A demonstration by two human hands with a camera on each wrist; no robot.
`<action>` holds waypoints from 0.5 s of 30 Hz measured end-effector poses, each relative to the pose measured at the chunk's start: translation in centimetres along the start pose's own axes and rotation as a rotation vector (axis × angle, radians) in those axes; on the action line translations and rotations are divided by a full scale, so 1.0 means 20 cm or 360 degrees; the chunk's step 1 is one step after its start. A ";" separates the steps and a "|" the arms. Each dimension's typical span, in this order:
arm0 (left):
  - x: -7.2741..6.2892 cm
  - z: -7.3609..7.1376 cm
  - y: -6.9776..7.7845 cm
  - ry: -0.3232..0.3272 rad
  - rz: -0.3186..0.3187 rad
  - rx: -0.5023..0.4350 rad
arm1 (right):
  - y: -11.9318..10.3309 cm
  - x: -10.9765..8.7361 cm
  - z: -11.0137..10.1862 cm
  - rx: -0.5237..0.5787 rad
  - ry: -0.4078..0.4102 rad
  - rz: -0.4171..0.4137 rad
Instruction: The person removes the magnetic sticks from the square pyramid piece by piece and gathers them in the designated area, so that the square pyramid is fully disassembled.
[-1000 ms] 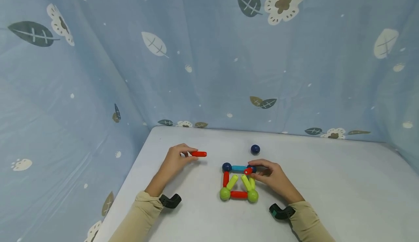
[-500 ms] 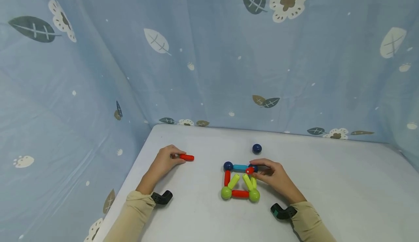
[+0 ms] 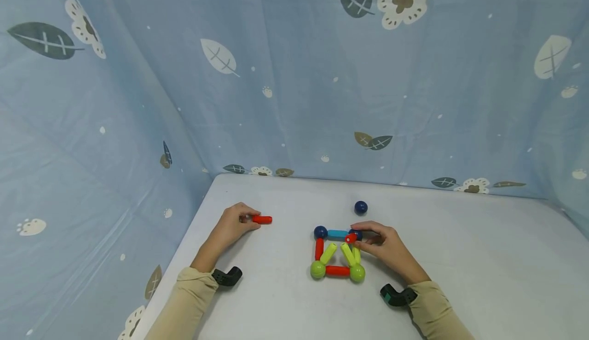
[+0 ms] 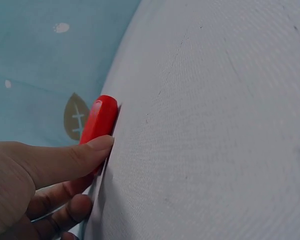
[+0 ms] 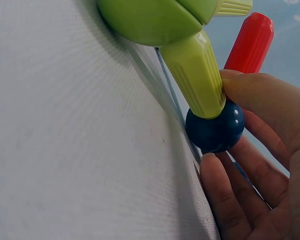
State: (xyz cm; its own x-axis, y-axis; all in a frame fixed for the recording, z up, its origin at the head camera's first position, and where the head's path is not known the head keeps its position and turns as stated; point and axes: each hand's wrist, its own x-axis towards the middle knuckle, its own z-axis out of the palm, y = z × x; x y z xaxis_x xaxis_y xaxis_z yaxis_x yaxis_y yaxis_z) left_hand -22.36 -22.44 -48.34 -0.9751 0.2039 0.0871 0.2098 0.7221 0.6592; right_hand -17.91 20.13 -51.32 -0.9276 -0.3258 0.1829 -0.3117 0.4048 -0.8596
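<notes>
My left hand (image 3: pixel 235 223) pinches a red magnetic stick (image 3: pixel 263 220) between thumb and fingers, low over the table's left part. In the left wrist view the red stick (image 4: pixel 101 119) points away past the thumb tip. At the frame of sticks and balls, my right hand (image 3: pixel 383 241) grips a dark blue ball (image 5: pixel 216 129) at the far right corner. Its thumb lies by the base of a red stick (image 5: pixel 251 44) that rises from this ball. A yellow-green stick (image 5: pixel 196 75) joins the same ball to a green ball (image 3: pixel 357 272).
The frame has another blue ball (image 3: pixel 320 232), a light blue stick (image 3: pixel 337 234), red sides and a second green ball (image 3: pixel 318 269). Two yellow-green sticks (image 3: pixel 329 253) slant up inside it. A loose blue ball (image 3: pixel 361 207) lies behind; a patterned curtain (image 3: pixel 294 99) borders the table.
My left hand has moved left with the red stick, away from the frame, then stayed nearly still for the last half second. The right hand keeps its place at the corner ball.
</notes>
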 end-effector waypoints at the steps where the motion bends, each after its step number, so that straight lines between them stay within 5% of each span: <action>1: 0.00 0.00 0.00 0.0002 -0.0003 0.0000 | 0.00 0.00 0.00 0.0000 0.0001 0.0000; 8: 0.00 0.01 0.00 0.0024 0.0030 0.0028 | 0.01 0.00 0.01 -0.0016 0.0009 -0.0001; 15: -0.01 0.01 0.11 0.0045 0.0076 -0.0010 | 0.00 0.00 0.00 -0.0012 0.0014 0.0024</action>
State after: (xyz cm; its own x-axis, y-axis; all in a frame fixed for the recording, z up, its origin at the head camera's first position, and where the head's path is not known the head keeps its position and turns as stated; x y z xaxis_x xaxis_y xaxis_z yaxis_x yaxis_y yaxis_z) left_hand -21.67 -20.82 -47.01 -0.9657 0.2192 0.1395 0.2558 0.7077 0.6585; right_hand -17.93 20.08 -51.40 -0.9339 -0.3124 0.1740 -0.2992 0.4162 -0.8586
